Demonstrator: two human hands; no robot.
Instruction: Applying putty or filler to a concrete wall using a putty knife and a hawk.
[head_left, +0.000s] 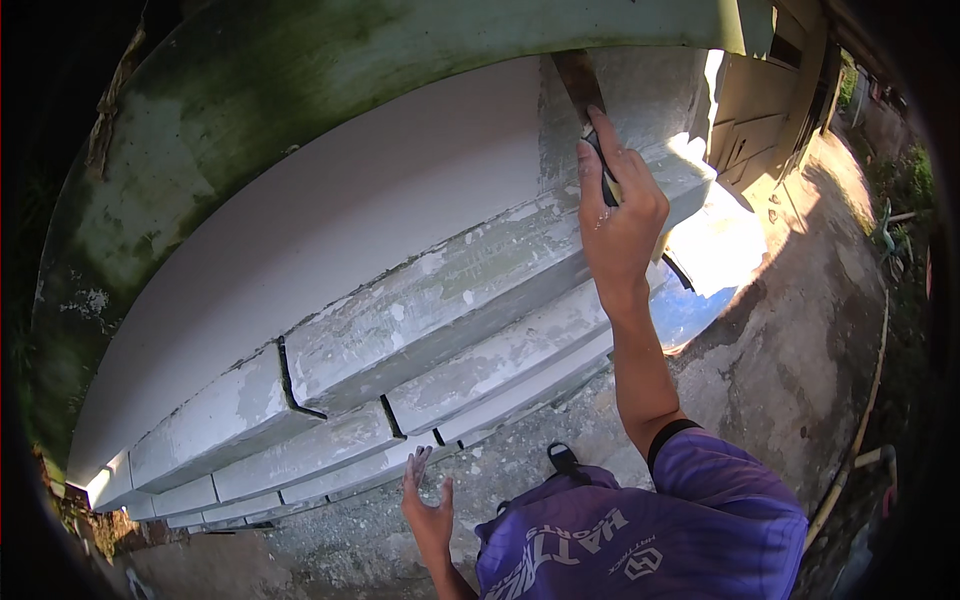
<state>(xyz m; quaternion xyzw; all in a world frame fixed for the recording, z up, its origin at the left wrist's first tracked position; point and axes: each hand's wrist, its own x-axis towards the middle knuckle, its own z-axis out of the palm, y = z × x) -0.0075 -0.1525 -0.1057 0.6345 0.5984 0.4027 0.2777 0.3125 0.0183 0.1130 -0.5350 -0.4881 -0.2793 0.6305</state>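
Observation:
My right hand [628, 230] reaches far up and grips a putty knife [580, 88] by its dark handle. The blade points upward against the rough grey patch of wall [655, 95] beside a smooth white wall surface [370, 180]; I cannot tell whether its edge touches. Below the wall runs a grey stepped ledge [440, 285] with patchy white spots. Low in the view, my left hand [430, 512] is raised with its fingers apart and nothing in it, near the lower ledges [370, 470].
A green-stained curved overhang [260, 60] arches over the wall. Dark grooves [287, 375] cut across the ledges. Right of my forearm is a blue object [685, 318] under a bright white area. Concrete ground [800, 330] stretches right to a thin pipe [850, 455].

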